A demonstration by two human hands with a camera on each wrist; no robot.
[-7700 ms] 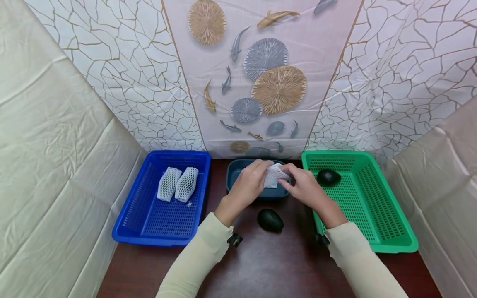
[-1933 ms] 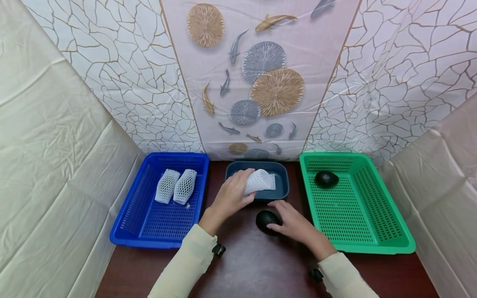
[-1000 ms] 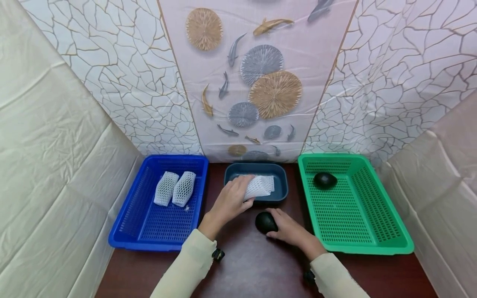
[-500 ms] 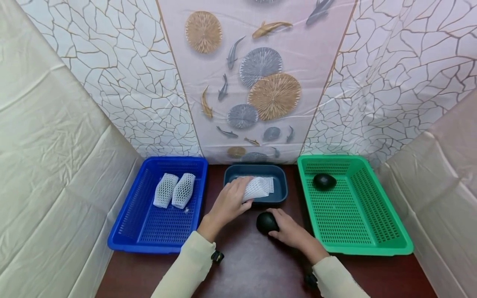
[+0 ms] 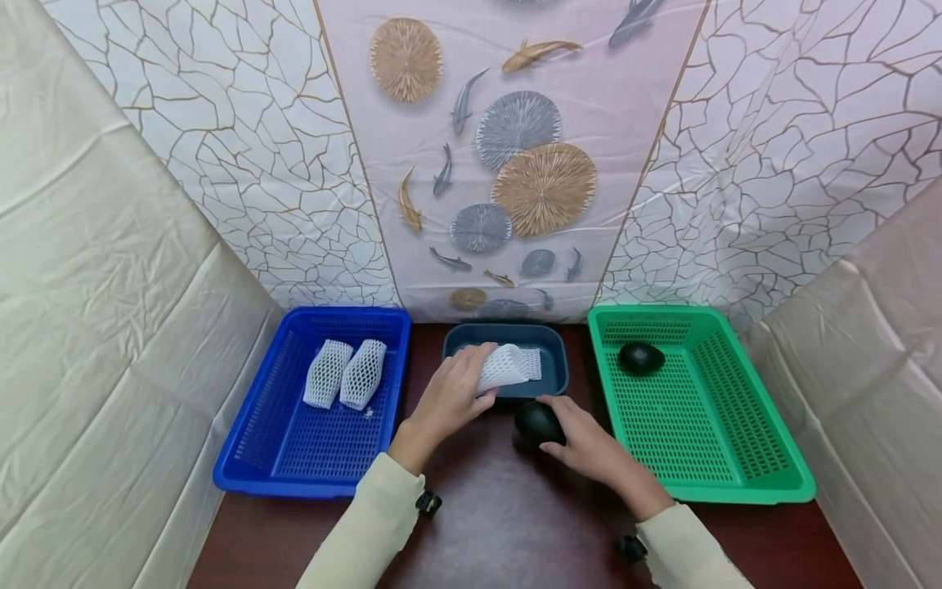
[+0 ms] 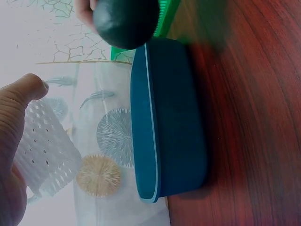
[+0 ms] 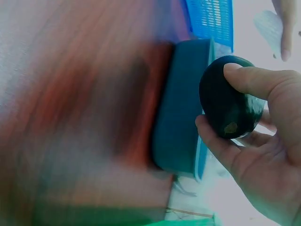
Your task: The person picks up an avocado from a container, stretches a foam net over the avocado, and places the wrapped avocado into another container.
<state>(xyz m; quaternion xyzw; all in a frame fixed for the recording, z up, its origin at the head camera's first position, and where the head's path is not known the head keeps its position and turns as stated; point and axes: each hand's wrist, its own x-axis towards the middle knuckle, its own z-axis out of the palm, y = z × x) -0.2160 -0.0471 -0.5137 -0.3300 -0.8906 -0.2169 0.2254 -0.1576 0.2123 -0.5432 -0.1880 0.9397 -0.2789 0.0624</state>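
My left hand point(image 5: 450, 393) holds a white foam net sleeve point(image 5: 504, 366) above the front left of a small dark blue tub point(image 5: 557, 384). In the left wrist view the thumb lies along the sleeve point(image 6: 47, 150). Just in front of the tub, my right hand point(image 5: 589, 442) grips a dark green avocado point(image 5: 539, 423) and has it lifted off the table. The right wrist view shows thumb and fingers round the avocado point(image 7: 230, 101), which has a small brown patch. More white netting point(image 5: 531, 363) lies in the tub, partly behind the held sleeve.
At the left stands a blue basket point(image 5: 316, 483) with two white net-wrapped pieces point(image 5: 327, 375) inside. A green basket point(image 5: 751, 495) on the right holds another avocado point(image 5: 641, 357). The dark wooden table point(image 5: 508, 532) runs toward me; a patterned cloth point(image 5: 478, 262) hangs behind.
The left hand has drawn the net sleeve to the left side of the tub. My right hand left the sleeve, took hold of the avocado on the table and raised it slightly toward the tub.
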